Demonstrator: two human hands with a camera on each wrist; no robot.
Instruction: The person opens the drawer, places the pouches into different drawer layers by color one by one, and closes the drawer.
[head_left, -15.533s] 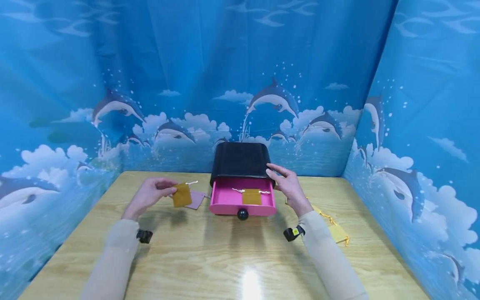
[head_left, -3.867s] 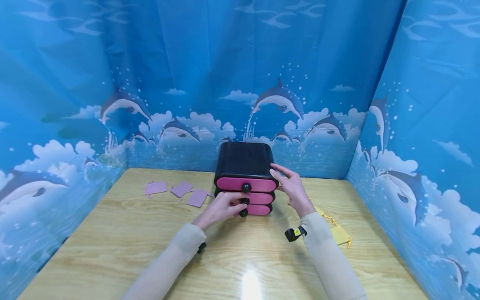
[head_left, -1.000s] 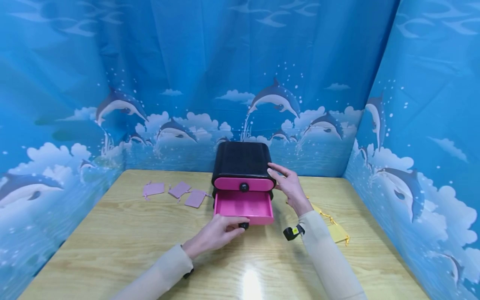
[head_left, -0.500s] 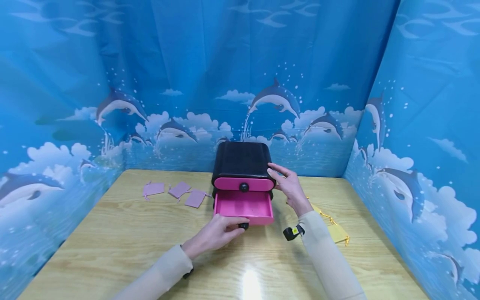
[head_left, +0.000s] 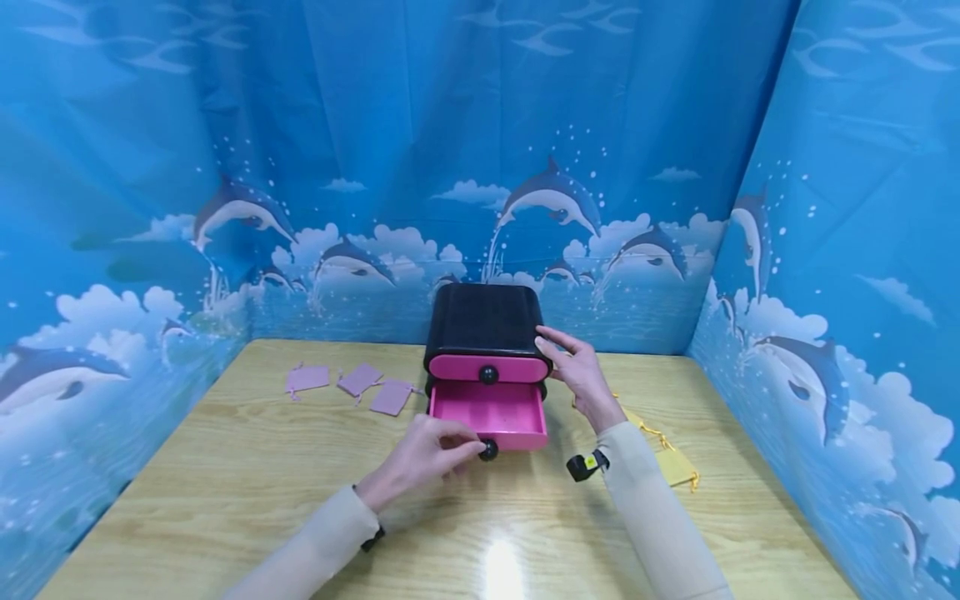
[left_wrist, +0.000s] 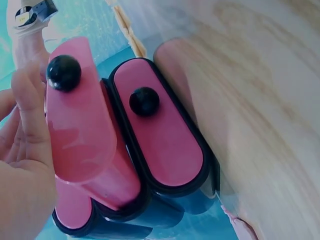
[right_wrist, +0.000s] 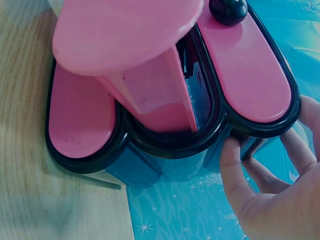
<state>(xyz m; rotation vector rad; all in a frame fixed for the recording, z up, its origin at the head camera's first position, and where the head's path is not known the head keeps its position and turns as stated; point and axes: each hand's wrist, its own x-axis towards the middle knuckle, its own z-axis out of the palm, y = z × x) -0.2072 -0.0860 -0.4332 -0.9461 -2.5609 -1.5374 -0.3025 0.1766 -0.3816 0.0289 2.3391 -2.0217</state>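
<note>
A small black drawer cabinet [head_left: 486,317] with three pink-fronted tiers stands at the back of the table. Its middle drawer [head_left: 489,407] is pulled out and nothing shows inside; the top drawer [head_left: 457,367] is pushed in. My left hand [head_left: 427,454] is beside the middle drawer's black knob [head_left: 489,450]; in the left wrist view its fingers lie extended, not wrapped round the knob. My right hand [head_left: 581,375] holds the cabinet's right side at the top tier, with digits on either side of that tier in the right wrist view.
Three lavender drawstring pouches [head_left: 391,397] lie left of the cabinet. Yellow drawstring pouches [head_left: 675,467] lie at the right, partly behind my right forearm. A dolphin-print curtain [head_left: 360,167] surrounds the wooden table [head_left: 247,467].
Earlier, my left hand held a mustard pouch by the open top drawer. That drawer was then shut and the middle one pulled out. My left fingers have now let go of its knob.
</note>
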